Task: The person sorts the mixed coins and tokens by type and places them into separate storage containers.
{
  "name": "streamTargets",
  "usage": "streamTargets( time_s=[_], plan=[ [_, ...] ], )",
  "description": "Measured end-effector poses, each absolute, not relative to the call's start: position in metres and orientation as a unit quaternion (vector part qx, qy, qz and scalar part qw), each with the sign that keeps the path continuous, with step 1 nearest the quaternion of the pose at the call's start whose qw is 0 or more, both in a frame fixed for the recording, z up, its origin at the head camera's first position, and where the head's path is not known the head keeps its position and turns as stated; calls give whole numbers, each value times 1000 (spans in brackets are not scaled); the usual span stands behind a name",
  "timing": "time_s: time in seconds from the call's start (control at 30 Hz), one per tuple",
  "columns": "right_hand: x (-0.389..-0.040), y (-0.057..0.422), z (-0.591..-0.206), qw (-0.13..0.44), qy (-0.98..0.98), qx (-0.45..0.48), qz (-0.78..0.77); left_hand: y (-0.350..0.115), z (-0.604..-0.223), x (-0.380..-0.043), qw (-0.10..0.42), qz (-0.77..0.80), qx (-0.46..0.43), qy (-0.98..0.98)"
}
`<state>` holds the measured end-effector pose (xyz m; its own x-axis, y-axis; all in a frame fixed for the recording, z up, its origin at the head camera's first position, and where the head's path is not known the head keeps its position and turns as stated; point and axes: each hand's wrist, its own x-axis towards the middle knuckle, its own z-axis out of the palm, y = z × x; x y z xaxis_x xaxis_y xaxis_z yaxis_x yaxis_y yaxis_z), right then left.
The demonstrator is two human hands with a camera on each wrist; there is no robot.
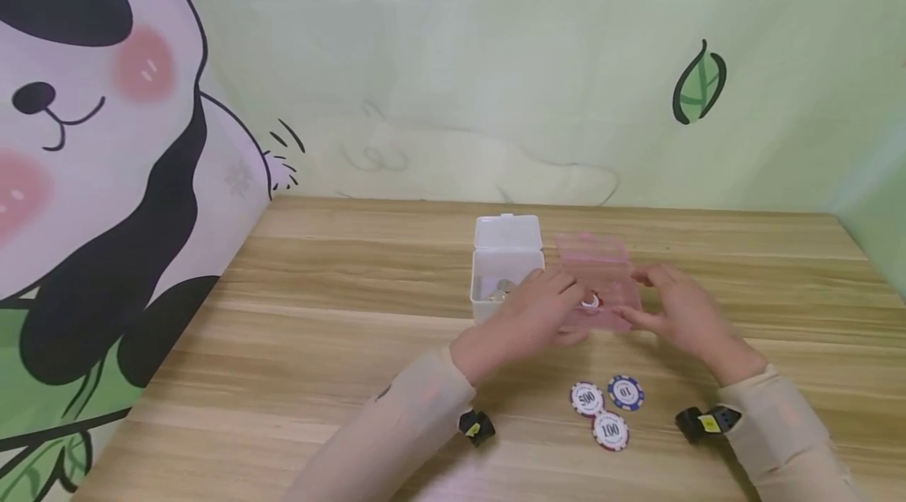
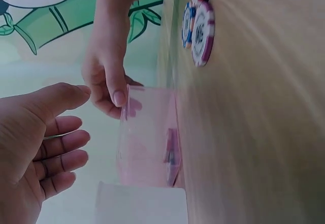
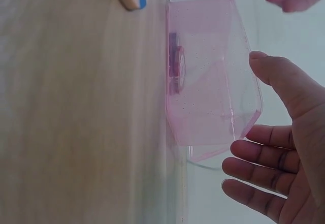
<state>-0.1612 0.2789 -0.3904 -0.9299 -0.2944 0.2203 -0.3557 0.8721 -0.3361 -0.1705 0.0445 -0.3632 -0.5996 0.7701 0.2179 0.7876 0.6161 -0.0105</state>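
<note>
A see-through pink box (image 1: 623, 293) stands on the table with its lid tipped back. Inside, poker chips (image 3: 180, 69) lie on its floor, one with a red edge. My left hand (image 1: 531, 309) is over the box's left side, and the left wrist view shows its fingers (image 2: 68, 144) loosely bent around nothing. At the right end, my right hand (image 1: 683, 313) holds the box, thumb at the near corner and fingers towards the back. Closer to me lie three poker chips: a 500 chip (image 1: 587, 400), a 100 chip (image 1: 610, 431) and a blue-edged chip (image 1: 626, 393).
Directly left of the pink box is a white box (image 1: 508, 234), lid up, with small shiny pieces (image 1: 501, 289) inside. The wooden table (image 1: 340, 345) meets a green wall cloth (image 1: 453, 77) at the back, printed with a panda.
</note>
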Motion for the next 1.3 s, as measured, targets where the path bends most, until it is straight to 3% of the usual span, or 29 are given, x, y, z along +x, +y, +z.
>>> streamTargets(
  time_s=[0.4, 1.3],
  plan=[
    [-162, 280, -391, 75, -967, 162, 182, 34, -383, -144, 44, -55, -461, -884],
    [-159, 279, -391, 39, -975, 148, 160, 28, -408, -144, 18, -77, -449, -890]
  ],
)
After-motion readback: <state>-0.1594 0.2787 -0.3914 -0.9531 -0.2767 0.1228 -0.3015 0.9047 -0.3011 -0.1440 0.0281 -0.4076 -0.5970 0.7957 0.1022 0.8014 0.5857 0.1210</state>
